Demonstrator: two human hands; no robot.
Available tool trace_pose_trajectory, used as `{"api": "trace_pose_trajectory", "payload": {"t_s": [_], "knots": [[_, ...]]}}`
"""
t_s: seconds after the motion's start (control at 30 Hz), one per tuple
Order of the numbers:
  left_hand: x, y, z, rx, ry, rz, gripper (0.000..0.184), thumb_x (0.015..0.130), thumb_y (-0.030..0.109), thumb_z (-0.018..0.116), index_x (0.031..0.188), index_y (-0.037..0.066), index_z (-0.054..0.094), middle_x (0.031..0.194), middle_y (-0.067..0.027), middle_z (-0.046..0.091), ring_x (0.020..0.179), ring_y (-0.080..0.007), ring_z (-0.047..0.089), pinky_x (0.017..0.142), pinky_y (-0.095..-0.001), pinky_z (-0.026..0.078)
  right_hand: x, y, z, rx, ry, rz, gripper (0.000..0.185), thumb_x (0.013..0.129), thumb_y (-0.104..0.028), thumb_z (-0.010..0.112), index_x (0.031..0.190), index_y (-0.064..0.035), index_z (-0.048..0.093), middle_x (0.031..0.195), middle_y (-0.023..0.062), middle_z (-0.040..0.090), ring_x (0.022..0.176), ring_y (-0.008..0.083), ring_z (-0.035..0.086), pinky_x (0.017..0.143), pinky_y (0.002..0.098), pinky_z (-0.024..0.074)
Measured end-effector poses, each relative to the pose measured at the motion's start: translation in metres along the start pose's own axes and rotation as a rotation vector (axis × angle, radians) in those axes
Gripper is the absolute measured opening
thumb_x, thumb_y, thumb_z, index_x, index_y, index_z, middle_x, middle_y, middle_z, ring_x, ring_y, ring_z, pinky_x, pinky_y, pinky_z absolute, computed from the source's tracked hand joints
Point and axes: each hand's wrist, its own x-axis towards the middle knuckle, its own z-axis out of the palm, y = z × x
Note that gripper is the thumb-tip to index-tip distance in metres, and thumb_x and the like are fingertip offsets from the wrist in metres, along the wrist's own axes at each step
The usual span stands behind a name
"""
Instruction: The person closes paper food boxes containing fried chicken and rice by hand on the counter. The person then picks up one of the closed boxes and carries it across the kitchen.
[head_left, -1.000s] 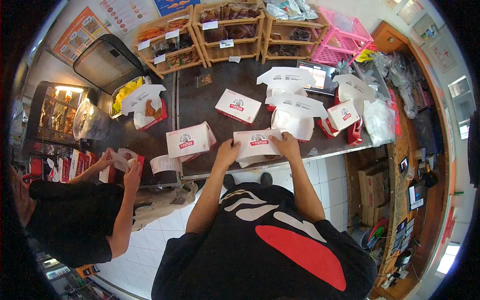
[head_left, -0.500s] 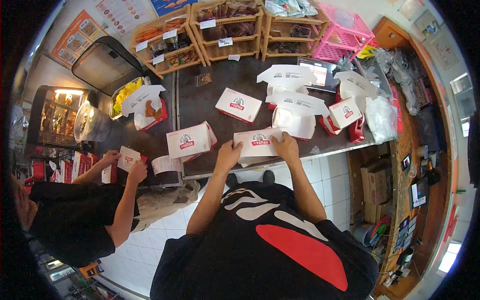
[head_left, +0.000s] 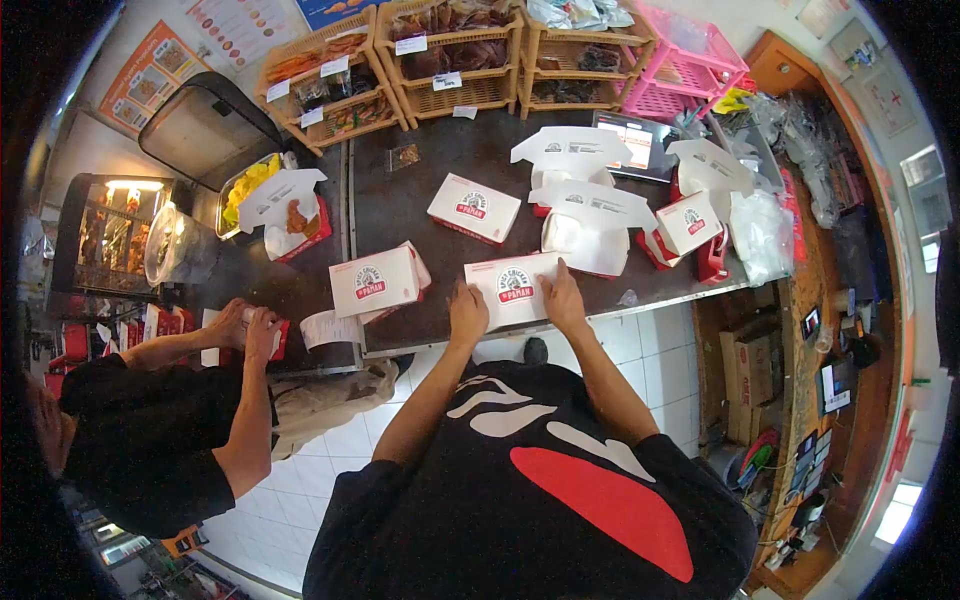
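A white printed box [head_left: 514,290] with its lid down lies at the counter's front edge, between my two hands. My left hand [head_left: 469,312] grips its left side, fingers bent against the edge. On the right side, my right hand [head_left: 563,300] holds the same box. Left of it sits a closed box [head_left: 374,284] on top of another one, and behind is one more closed box [head_left: 474,208]. Just right of my hands stands an open box [head_left: 584,244] with its lid raised and white paper inside.
A co-worker's hands [head_left: 255,325] press on a box at the left. Tiered baskets [head_left: 450,100] line the counter's back beside a pink rack [head_left: 680,62]. An open box with fried chicken [head_left: 298,220], a tablet [head_left: 640,150] and plastic bags [head_left: 760,235] are on the counter.
The lid of the box between my hands has come down flat over its front. The co-worker's box lid has gone from raised to folded down.
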Motion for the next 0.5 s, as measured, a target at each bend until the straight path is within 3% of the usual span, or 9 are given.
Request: {"api": "trace_pose_trajectory", "payload": {"t_s": [0.1,0.13,0.17,0.23,0.27,0.4,0.5], "knots": [[0.021,-0.013,0.015,0.195,0.086,0.288,0.059,0.092,0.026,0.049,0.135,-0.012,0.035,0.138,-0.0324,0.037,0.128,-0.0438,0.039,0.107,-0.0568,0.027,0.002,0.020,0.004,-0.010,0.056,-0.225,0.072,0.092,-0.036,0.055,0.140,0.0094,0.027,0.133,0.0351,0.043,0.126,0.0484,0.041,0.101,0.0501,0.0398],[0.014,-0.004,0.009,0.263,0.125,0.396,0.065,0.091,0.031,0.052,0.138,-0.010,0.033,0.143,-0.0310,0.031,0.132,-0.0442,0.033,0.108,-0.0593,0.023,0.002,0.009,-0.004,-0.103,0.035,-0.252,0.081,0.088,-0.044,0.059,0.142,0.0075,0.027,0.145,0.0308,0.030,0.136,0.0437,0.029,0.107,0.0503,0.0334],[0.003,0.001,0.001,0.336,0.160,0.498,0.071,0.090,0.035,0.056,0.141,-0.007,0.031,0.147,-0.0297,0.025,0.136,-0.0446,0.027,0.109,-0.0617,0.020,-0.002,0.003,-0.016,-0.239,-0.053,-0.380,0.085,0.085,-0.047,0.061,0.142,0.0065,0.027,0.148,0.0288,0.027,0.138,0.0424,0.026,0.108,0.0507,0.0321],[-0.004,0.034,-0.028,0.574,-0.070,0.693,0.084,0.082,0.045,0.064,0.143,-0.002,0.031,0.151,-0.0260,0.018,0.140,-0.0434,0.016,0.110,-0.0611,0.019,0.000,-0.028,-0.054,-0.508,-0.225,-0.650,0.095,0.079,-0.054,0.065,0.143,0.0043,0.027,0.152,0.0250,0.020,0.141,0.0399,0.020,0.110,0.0515,0.0293],[-0.001,0.045,-0.038,0.690,-0.191,0.788,0.090,0.078,0.049,0.067,0.145,0.001,0.030,0.153,-0.0242,0.014,0.142,-0.0428,0.011,0.111,-0.0607,0.018,0.002,-0.033,-0.063,-0.525,-0.325,-0.700,0.106,0.069,-0.060,0.070,0.145,0.0008,0.027,0.154,0.0219,0.017,0.142,0.0389,0.018,0.111,0.0514,0.0272],[0.014,0.049,-0.052,0.740,-0.440,0.839,0.112,0.060,0.060,0.078,0.148,0.012,0.028,0.152,-0.0227,0.016,0.141,-0.0429,0.014,0.110,-0.0600,0.023,0.016,-0.031,-0.077,-0.521,-0.461,-0.842,0.107,0.066,-0.056,0.073,0.145,-0.0014,0.027,0.152,0.0228,0.022,0.141,0.0398,0.020,0.111,0.0483,0.0287],[0.015,0.053,-0.051,0.777,-0.495,0.842,0.101,0.068,0.052,0.077,0.148,0.013,0.029,0.150,-0.0230,0.019,0.140,-0.0435,0.016,0.109,-0.0566,0.028,0.019,-0.027,-0.070,-0.500,-0.443,-0.862,0.099,0.070,-0.047,0.074,0.145,-0.0024,0.027,0.151,0.0236,0.023,0.139,0.0413,0.024,0.112,0.0460,0.0292]]}}
